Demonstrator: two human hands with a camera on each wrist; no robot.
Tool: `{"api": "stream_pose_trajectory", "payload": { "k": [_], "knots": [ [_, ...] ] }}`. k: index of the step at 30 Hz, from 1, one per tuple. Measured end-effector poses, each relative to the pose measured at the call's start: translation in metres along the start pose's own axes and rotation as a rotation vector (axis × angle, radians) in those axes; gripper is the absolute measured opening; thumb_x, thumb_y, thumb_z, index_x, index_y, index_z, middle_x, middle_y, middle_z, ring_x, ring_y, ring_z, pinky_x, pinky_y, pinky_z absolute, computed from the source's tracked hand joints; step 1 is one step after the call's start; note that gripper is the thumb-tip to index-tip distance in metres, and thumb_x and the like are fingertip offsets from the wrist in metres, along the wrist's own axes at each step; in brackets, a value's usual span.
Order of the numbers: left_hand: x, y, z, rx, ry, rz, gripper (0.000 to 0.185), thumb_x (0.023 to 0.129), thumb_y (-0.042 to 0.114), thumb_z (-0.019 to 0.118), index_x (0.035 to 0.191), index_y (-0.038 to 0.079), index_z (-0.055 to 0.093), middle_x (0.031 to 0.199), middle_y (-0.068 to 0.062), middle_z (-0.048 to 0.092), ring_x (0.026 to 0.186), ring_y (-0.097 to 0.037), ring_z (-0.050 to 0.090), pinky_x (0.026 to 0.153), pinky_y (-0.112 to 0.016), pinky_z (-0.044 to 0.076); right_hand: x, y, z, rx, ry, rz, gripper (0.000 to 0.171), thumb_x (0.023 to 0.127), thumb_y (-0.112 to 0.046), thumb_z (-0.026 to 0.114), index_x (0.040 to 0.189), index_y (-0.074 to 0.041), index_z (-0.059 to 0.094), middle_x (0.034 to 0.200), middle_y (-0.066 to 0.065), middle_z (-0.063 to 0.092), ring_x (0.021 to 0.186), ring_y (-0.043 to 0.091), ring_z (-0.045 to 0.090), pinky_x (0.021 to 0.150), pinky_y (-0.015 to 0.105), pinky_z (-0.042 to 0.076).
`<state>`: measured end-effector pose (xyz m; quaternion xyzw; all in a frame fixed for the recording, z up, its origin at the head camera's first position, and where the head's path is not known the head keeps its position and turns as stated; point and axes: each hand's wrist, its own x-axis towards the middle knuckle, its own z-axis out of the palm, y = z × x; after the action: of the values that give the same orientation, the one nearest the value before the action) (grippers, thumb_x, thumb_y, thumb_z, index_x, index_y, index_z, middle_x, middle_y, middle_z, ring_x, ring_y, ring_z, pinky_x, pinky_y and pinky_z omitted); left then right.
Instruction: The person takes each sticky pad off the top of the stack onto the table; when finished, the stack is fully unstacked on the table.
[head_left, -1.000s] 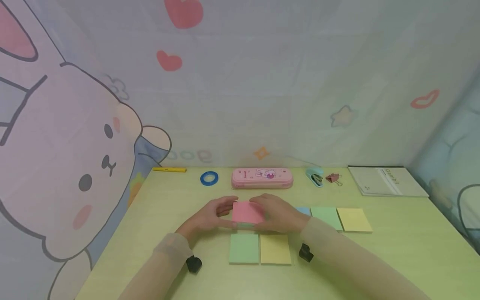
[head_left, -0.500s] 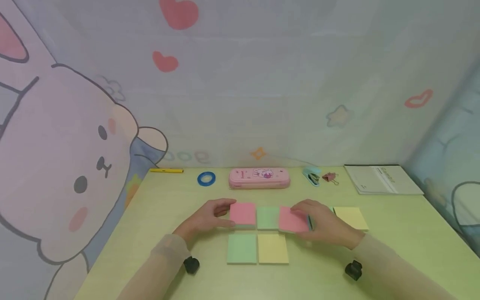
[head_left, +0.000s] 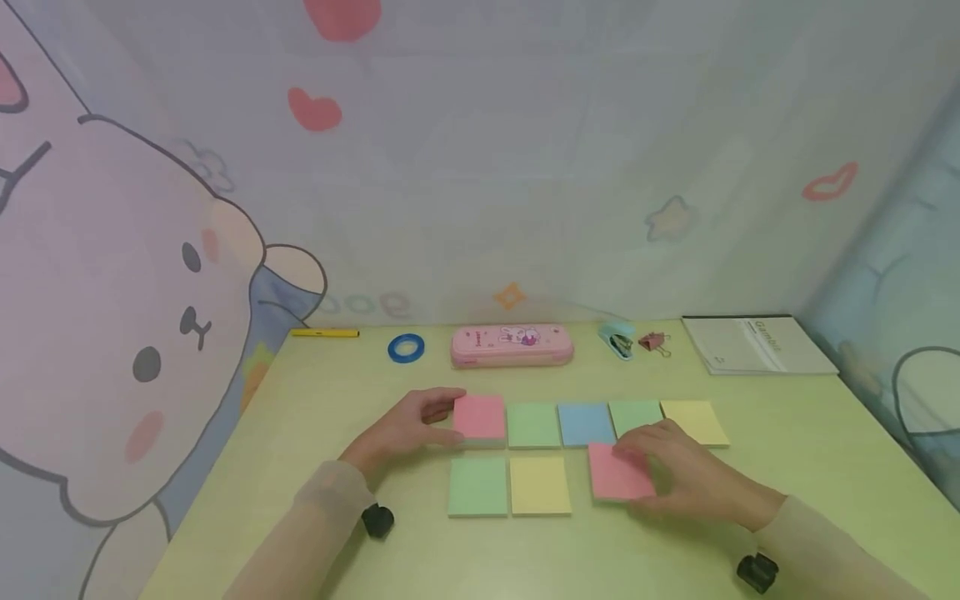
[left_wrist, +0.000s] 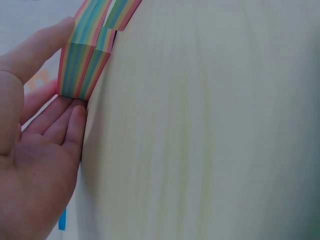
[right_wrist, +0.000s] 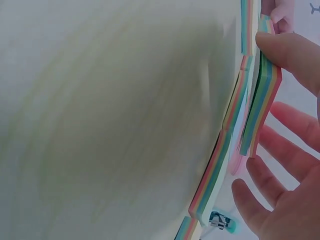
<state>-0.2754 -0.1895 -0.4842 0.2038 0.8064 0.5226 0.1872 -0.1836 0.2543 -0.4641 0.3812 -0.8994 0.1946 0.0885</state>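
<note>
The right hand point(head_left: 686, 475) grips a pink sticky-note pad point(head_left: 618, 472), thumb on one edge and fingers on the other, low over the desk point(head_left: 787, 433) just beside the yellow pad point(head_left: 540, 486); it looks slightly lifted, though that's hard to judge. The left hand point(head_left: 408, 425) holds another pink pad point(head_left: 480, 417) at the row's left end.

We see five sticky-note pads point(head_left: 583, 422) in a row, three more pads point(head_left: 540, 485) in front, pencil case point(head_left: 512, 346), tape roll point(head_left: 406, 347), stapler point(head_left: 617, 340) behind, notebook point(head_left: 757, 345) far right.
</note>
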Motion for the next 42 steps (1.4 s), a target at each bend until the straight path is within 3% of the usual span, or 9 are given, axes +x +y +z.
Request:
{"api": "stream_pose_trajectory", "payload": {
  "k": [3, 9, 14, 23, 42],
  "knots": [
    [0.002, 0.002, -0.002, 0.007, 0.000, 0.001, 0.078, 0.090, 0.025, 0.086, 0.156, 0.007, 0.049, 0.159, -0.012, 0.050, 0.147, -0.032, 0.049, 0.123, -0.044, 0.038, -0.002, 0.000, 0.000, 0.003, -0.012, -0.008, 0.057, 0.074, -0.031, 0.095, 0.123, -0.015, 0.071, 0.124, -0.009, 0.070, 0.113, 0.014, 0.061, 0.099, 0.040, 0.047],
    [0.002, 0.004, -0.002, 0.001, -0.006, -0.001, 0.078, 0.090, 0.025, 0.086, 0.156, 0.007, 0.049, 0.159, -0.013, 0.051, 0.146, -0.032, 0.050, 0.123, -0.044, 0.039, -0.006, -0.005, 0.003, 0.051, -0.092, 0.034, 0.057, 0.077, -0.032, 0.093, 0.129, -0.018, 0.071, 0.131, -0.007, 0.069, 0.119, 0.020, 0.060, 0.100, 0.045, 0.055],
    [0.002, 0.004, -0.003, 0.001, -0.007, 0.008, 0.078, 0.090, 0.025, 0.086, 0.156, 0.006, 0.049, 0.159, -0.014, 0.051, 0.146, -0.032, 0.050, 0.123, -0.044, 0.039, 0.000, -0.009, 0.008, 0.043, -0.080, 0.025, 0.055, 0.079, -0.031, 0.092, 0.128, -0.018, 0.071, 0.128, -0.009, 0.070, 0.116, 0.017, 0.062, 0.100, 0.044, 0.057],
    [0.002, 0.004, -0.003, -0.003, -0.008, 0.008, 0.077, 0.091, 0.021, 0.086, 0.156, 0.005, 0.048, 0.160, -0.014, 0.050, 0.147, -0.032, 0.049, 0.123, -0.042, 0.038, 0.016, -0.015, 0.015, 0.074, -0.132, 0.033, 0.058, 0.082, -0.029, 0.090, 0.133, -0.011, 0.070, 0.133, -0.003, 0.070, 0.119, 0.019, 0.062, 0.103, 0.046, 0.056],
    [0.001, 0.002, -0.002, -0.005, -0.008, -0.004, 0.078, 0.090, 0.023, 0.086, 0.156, 0.005, 0.049, 0.158, -0.015, 0.051, 0.146, -0.033, 0.050, 0.122, -0.043, 0.040, 0.017, -0.018, 0.016, 0.074, -0.143, 0.043, 0.062, 0.078, -0.031, 0.093, 0.132, -0.010, 0.070, 0.131, -0.003, 0.070, 0.118, 0.019, 0.062, 0.103, 0.045, 0.056]
  ]
}}
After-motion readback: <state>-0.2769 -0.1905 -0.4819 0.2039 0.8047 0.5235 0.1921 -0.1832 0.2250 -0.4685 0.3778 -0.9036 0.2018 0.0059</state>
